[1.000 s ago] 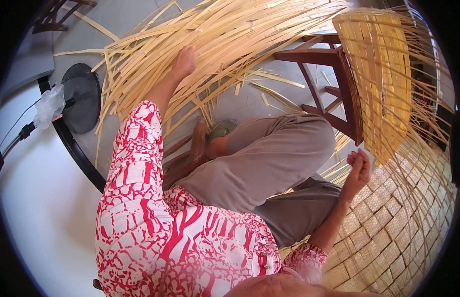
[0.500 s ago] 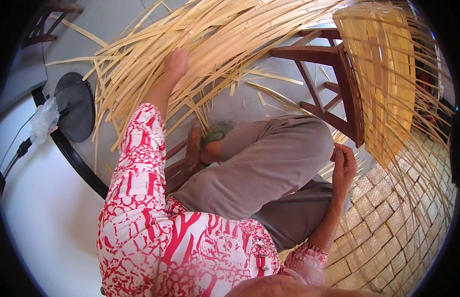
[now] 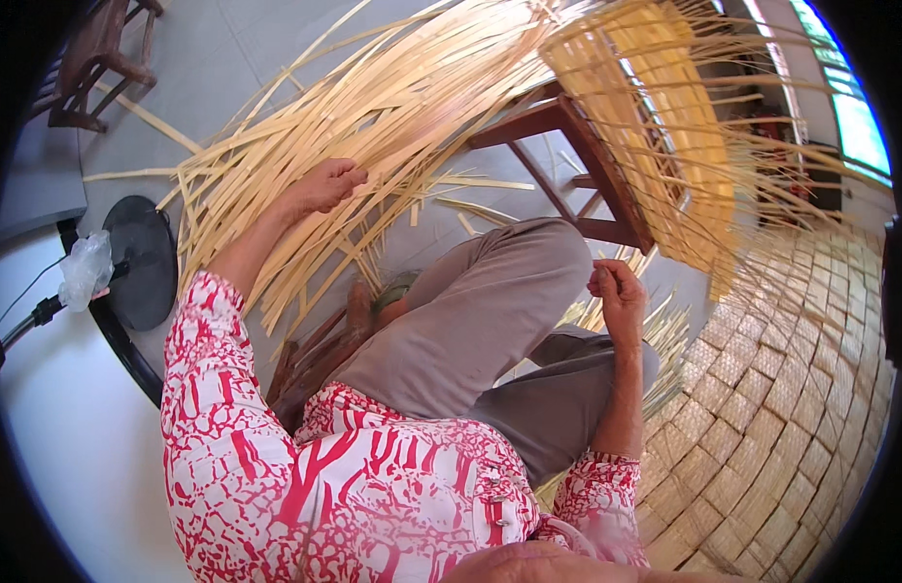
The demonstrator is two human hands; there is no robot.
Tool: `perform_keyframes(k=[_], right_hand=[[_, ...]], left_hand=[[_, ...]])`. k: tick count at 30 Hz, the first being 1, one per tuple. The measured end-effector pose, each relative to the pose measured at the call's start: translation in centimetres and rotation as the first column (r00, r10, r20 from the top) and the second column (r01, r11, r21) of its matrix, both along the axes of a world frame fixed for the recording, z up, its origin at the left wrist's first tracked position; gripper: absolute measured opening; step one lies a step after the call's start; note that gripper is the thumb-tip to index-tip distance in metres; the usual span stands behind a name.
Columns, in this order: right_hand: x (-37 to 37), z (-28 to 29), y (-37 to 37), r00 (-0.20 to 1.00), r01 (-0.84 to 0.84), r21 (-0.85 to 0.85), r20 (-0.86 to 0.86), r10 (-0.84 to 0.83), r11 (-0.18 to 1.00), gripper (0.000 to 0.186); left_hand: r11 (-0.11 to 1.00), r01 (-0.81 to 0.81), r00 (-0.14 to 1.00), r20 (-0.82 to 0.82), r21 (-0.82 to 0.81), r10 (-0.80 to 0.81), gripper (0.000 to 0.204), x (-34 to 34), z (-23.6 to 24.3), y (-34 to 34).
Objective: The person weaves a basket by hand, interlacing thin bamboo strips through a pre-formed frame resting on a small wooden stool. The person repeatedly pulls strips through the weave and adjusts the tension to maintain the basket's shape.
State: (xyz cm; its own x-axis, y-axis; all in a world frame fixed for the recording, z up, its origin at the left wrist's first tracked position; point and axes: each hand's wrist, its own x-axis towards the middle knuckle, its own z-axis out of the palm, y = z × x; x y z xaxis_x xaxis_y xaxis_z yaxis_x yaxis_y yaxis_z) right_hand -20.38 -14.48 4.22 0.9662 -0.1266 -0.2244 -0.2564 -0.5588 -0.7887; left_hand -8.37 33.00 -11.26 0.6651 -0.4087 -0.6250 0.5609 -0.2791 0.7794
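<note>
Yellow strips (image 3: 392, 107), cut off above

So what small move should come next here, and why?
Probably pick one from the loose strips with the left hand: it is over them, whereas the right hand, near the knee, shows no strip.

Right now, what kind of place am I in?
Probably an indoor weaving workspace, whether home or workshop I can't tell: loose pale strips heaped on the floor, a yellow woven piece with long ends sticking out, and a checkered woven surface at the right.
</note>
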Motion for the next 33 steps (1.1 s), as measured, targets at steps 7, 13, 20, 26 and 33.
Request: perform_keyframes(k=[7,13,20,26,33], right_hand=[[-2.6,2.4,0.5,0.989,0.038,0.121,0.139,-0.055,0.992,0.022],[-4.3,3.7,3.3,0.978,-0.096,0.355,0.207,0.022,0.93,0.024],[-1.9,8.0,11.5,0.794,-0.376,0.294,0.592,0.142,0.879,0.035],[0.5,12.8,19.0,0.313,-0.053,-0.309,0.898,0.31,0.949,0.062],[-2.1,10.9,14.2,0.611,-0.157,-0.622,0.55,0.57,0.767,0.021]], left_hand=[[0.791,-0.188,0.958,0.071,-0.582,0.279,0.031,-0.6,13.8,-4.5],[0.624,-0.04,0.779,0.367,-0.78,0.509,0.029,-3.1,20.2,-6.5],[0.711,0.105,0.154,0.717,-0.696,0.679,0.026,-0.7,28.4,-8.3],[0.23,0.335,0.691,0.404,-0.914,0.599,0.016,-3.7,31.0,-8.7],[0.256,-0.234,0.79,-0.03,-0.938,0.612,0.026,-9.5,24.0,-16.6]])
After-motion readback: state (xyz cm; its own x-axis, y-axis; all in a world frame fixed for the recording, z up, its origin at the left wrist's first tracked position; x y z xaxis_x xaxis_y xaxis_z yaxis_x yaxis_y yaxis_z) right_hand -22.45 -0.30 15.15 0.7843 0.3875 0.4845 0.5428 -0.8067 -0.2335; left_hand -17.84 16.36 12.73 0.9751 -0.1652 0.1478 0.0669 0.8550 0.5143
